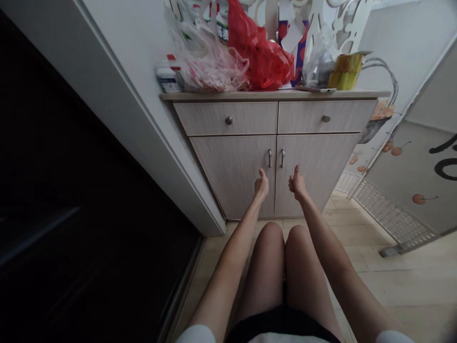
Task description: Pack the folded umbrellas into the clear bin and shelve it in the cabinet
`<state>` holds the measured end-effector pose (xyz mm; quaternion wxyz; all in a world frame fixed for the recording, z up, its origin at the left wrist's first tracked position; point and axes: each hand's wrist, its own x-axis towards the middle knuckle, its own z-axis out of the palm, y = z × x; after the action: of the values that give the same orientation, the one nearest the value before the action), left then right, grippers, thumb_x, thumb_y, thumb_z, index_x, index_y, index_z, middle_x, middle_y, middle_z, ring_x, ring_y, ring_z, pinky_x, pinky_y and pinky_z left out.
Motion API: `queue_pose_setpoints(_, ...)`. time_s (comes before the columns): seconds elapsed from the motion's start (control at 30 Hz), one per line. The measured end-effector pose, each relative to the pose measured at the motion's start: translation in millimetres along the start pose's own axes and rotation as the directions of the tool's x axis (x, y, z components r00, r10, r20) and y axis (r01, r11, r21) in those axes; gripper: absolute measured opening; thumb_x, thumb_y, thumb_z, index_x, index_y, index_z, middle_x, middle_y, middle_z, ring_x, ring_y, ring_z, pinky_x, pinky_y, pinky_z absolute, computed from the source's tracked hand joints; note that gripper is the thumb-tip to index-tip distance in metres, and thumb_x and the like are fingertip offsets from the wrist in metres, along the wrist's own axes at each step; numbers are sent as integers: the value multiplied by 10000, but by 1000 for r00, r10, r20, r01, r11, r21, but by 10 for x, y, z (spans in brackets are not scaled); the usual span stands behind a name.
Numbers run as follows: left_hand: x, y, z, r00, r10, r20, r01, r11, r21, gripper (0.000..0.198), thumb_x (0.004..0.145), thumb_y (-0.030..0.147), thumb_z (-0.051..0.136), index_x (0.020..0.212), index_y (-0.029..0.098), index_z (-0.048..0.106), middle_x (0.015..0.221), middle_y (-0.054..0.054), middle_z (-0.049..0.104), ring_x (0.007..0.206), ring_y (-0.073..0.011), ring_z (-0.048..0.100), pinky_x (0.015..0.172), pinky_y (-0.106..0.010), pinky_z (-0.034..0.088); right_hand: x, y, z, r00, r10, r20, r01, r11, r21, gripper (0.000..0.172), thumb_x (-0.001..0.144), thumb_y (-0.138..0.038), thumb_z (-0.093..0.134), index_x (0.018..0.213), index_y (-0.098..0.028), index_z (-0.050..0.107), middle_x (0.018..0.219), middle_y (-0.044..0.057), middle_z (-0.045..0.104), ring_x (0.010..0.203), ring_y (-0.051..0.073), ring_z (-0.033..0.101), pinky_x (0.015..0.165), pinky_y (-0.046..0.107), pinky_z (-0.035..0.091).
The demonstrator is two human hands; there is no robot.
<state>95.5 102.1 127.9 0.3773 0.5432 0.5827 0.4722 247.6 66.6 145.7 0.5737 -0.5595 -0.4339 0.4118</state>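
Cabinet stands straight ahead, both doors closed, their seam just beyond the hands. Beside that seam, high on the doors, sit the left handle and right handle, slim upright metal bars. They look stiff, smooth and perhaps slightly slippery; mid-bar, with fingertips hooked behind, seems the best hold. The left door and right door look rigid and should swing with a modest pull, though their weight cannot be judged surely.

Left grip and right grip are both narrow, fingers curled and thumbs raised, with nothing seen inside. Each is just below its handle; contact with the doors cannot be told.

The knees are near the doors and would likely limit their swing. On top, a white bottle, pink bag, red bag and yellow pack crowd together, with a flat device by the front edge; a jolt could shift them.
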Motion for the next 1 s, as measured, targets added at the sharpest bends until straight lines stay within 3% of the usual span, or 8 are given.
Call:
queue_pose_setpoints(0.13, 219, 27, 52, 987, 138, -87, -126, 984, 126, 652, 851, 785, 331, 490, 244, 392, 479, -43, 461, 556, -199, 539, 507, -279, 304, 312, 99, 60, 949, -290, -125, 273, 952, -138, 786, 765, -917, 181, 675, -216, 523, 710, 77, 599, 683, 188, 573, 634, 306, 466)
queue_pose_setpoints(0.2, 381, 90, 112, 962, 228, -151, -198, 961, 191, 524, 864, 687, 468, 611, 230, 518, 649, -86, 617, 735, -231, 626, 611, -282, 396, 527, 90, 146, 908, -402, -119, 378, 908, -181, 797, 769, -902, 232, 831, -194, 594, 915, 128, 660, 863, 225, 612, 794, 353, 486)
queue_pose_setpoints(0.27, 543, 167, 190, 948, 270, -168, -235, 951, 203, 394, 882, 591, 523, 803, 212, 598, 879, -119, 695, 900, -237, 652, 747, -297, 451, 733, 53, 251, 905, -418, -73, 397, 896, -200, 777, 786, -869, 289, 947, -177, 605, 1026, 157, 660, 946, 242, 612, 868, 385, 476)
queue_pose_setpoints(0.33, 669, 230, 262, 962, 250, -112, -231, 960, 158, 341, 902, 525, 532, 949, 197, 611, 1003, -131, 703, 977, -233, 655, 838, -321, 468, 885, 19, 341, 924, -383, -16, 373, 907, -193, 726, 829, -813, 305, 1006, -175, 602, 1053, 156, 656, 978, 239, 607, 886, 394, 474)
queue_pose_setpoints(0.47, 704, 238, 296, 979, 204, -9, -203, 977, 59, 250, 947, 406, 502, 977, 183, 612, 998, -126, 708, 952, -218, 666, 865, -334, 483, 943, 45, 374, 935, -352, 39, 353, 918, -180, 637, 874, -739, 302, 990, -186, 595, 1002, 132, 649, 994, 222, 589, 903, 396, 469)
queue_pose_setpoints(0.57, 519, 158, 206, 975, 220, -10, -220, 974, 51, 248, 964, 384, 472, 944, 180, 611, 961, -111, 706, 925, -206, 662, 863, -326, 485, 768, 119, 260, 922, -385, 45, 387, 908, -160, 623, 853, -755, 322, 939, -194, 579, 949, 113, 642, 929, 210, 588, 891, 388, 474)
queue_pose_setpoints(0.7, 87, 8, -19, 960, 275, -50, -274, 961, 24, 363, 986, 444, 388, 819, 197, 594, 872, -83, 692, 896, -196, 654, 872, -312, 477, 313, 184, -3, 901, -434, 18, 432, 891, -138, 613, 840, -776, 340, 859, -205, 562, 857, 92, 637, 846, 215, 597, 810, 359, 491)
queue_pose_setpoints(1.0, -865, -324, -724, 897, 274, -348, -323, 942, -89, 640, 919, 701, 189, 714, 227, 567, 710, -58, 648, 748, -193, 632, 793, -311, 500, -783, 260, -838, 877, -414, -244, 383, 909, -165, 632, 885, -755, 324, 811, -192, 600, 718, 49, 627, 695, 187, 592, 675, 310, 473)
